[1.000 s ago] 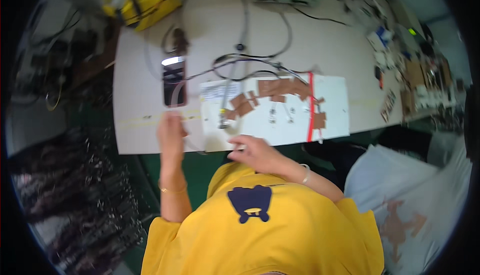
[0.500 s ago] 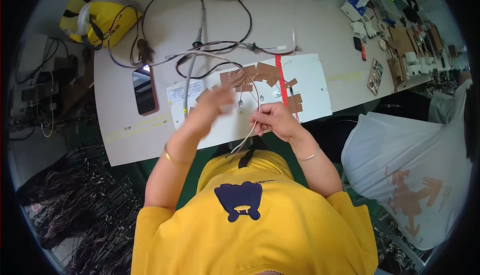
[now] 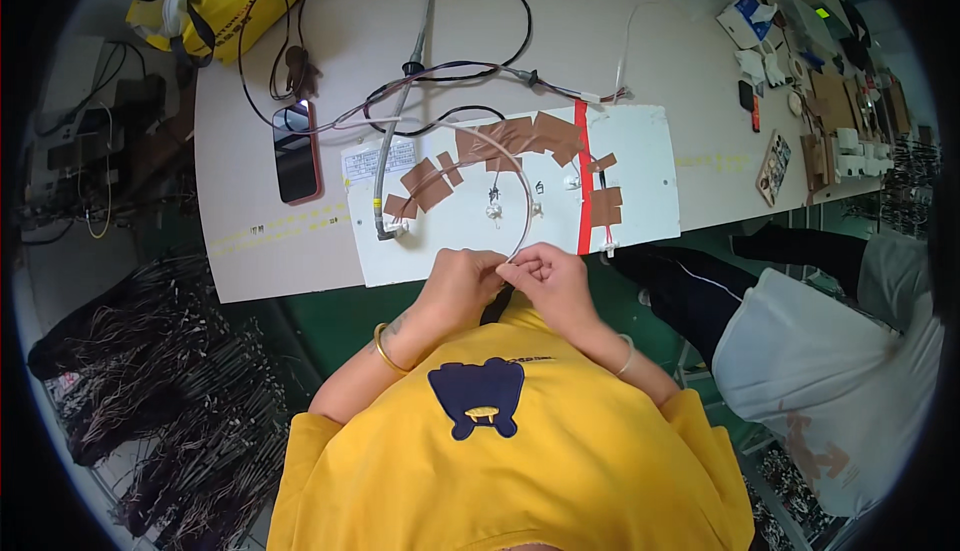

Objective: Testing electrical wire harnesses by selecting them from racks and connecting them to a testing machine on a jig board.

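Observation:
Just in front of my body, beyond the near edge of the board, both hands meet at a thin light-coloured cable (image 3: 527, 196). The thumb and fingers of my right hand (image 3: 556, 286) pinch it. My left hand (image 3: 458, 289) is closed at the same spot, its fingertips touching the right ones. The hands hide the cable's end. From there the cable arcs up over a white board (image 3: 640, 186) with brown tape patches (image 3: 428, 186), a red strip (image 3: 585, 176) and small white connectors (image 3: 494, 210). A grey cable (image 3: 393, 136) ends in an elbow plug at the board's left side.
Left of the board lies a phone (image 3: 297, 166), with a yellow bag (image 3: 235, 16) behind it. Black cables (image 3: 470, 73) loop across the table. Boxes and tools crowd the far right. Another person's white shirt (image 3: 800, 351) is at right; cable bundles (image 3: 190, 421) hang at lower left.
My left hand, blurred above the board before, has come down and right to join the right hand at the cable. The right hand has moved slightly down. The whole view has shifted a little.

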`<move>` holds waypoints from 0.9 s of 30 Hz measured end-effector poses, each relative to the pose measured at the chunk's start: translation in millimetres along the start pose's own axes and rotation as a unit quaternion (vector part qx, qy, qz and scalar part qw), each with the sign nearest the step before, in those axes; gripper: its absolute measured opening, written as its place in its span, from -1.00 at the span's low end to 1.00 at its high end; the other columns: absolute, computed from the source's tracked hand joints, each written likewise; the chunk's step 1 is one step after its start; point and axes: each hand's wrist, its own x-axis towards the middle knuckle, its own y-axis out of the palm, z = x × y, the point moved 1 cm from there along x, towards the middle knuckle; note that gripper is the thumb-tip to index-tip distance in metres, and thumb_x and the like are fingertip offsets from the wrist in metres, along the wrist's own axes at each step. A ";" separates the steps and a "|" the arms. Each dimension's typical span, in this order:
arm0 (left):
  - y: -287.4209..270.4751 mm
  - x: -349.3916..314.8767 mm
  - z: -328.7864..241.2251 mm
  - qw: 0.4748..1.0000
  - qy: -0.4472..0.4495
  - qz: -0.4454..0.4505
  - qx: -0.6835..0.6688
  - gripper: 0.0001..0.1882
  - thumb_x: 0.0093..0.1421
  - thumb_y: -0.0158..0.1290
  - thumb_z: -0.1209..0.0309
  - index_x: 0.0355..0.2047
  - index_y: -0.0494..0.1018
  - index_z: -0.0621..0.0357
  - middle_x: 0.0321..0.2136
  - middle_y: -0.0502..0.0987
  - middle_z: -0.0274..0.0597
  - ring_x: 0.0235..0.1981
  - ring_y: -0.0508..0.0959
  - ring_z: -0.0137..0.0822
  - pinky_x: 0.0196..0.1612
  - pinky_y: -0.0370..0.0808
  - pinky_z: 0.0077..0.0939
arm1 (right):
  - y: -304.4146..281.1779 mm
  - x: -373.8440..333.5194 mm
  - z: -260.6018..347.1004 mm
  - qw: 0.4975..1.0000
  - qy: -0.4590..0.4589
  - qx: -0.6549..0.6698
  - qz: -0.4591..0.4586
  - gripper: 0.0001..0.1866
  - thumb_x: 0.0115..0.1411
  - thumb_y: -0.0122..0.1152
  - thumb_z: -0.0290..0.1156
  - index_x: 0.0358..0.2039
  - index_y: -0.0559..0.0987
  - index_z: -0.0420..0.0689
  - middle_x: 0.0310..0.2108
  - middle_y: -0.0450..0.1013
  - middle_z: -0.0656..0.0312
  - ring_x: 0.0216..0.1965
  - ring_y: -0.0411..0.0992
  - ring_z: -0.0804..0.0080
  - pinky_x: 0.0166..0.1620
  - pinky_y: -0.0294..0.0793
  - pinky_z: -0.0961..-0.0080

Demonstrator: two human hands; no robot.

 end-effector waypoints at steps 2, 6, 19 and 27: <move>6.6 -2.5 0.4 0.991 0.064 -0.059 0.099 -0.81 -0.01 0.21 0.52 -0.32 0.58 0.24 -0.49 0.54 0.08 -0.53 0.53 0.03 -0.44 0.45 -0.32 | 10.3 -3.7 -2.3 0.997 -0.003 -0.048 -0.062 -0.83 0.11 0.29 -0.43 -0.40 0.60 -0.30 -0.53 0.55 0.21 -0.57 0.45 0.61 -0.46 0.41 0.67; 9.3 1.1 12.7 0.976 0.128 -0.081 0.160 -0.86 -0.01 0.19 0.53 -0.38 0.57 0.23 -0.52 0.55 -0.01 -0.48 0.55 -0.02 -0.42 0.48 -0.28 | 7.0 3.0 4.7 0.998 -0.023 -0.048 -0.022 -0.86 0.14 0.25 -0.44 -0.37 0.60 -0.28 -0.56 0.54 0.19 -0.61 0.45 0.60 -0.50 0.43 0.63; 15.7 28.5 15.3 0.934 0.153 -0.268 0.179 -0.84 0.03 0.16 0.59 -0.33 0.54 0.18 -0.44 0.55 -0.07 -0.42 0.57 -0.06 -0.39 0.50 -0.31 | -38.9 23.7 0.8 0.904 -0.250 -0.326 -0.116 -0.92 0.12 0.12 -0.61 -0.35 0.44 -0.25 -0.55 0.45 0.02 -0.52 0.48 0.08 -0.48 0.45 0.28; 4.9 44.9 31.8 0.956 0.103 -0.272 0.035 -0.91 0.06 0.18 0.57 -0.37 0.54 0.21 -0.48 0.57 -0.11 -0.45 0.58 -0.21 -0.39 0.48 -0.45 | -55.9 50.2 -20.9 0.917 -0.261 -0.255 -0.162 -0.86 0.00 0.26 -0.66 -0.44 0.47 -0.21 -0.56 0.43 0.16 -0.57 0.43 0.24 -0.47 0.43 0.43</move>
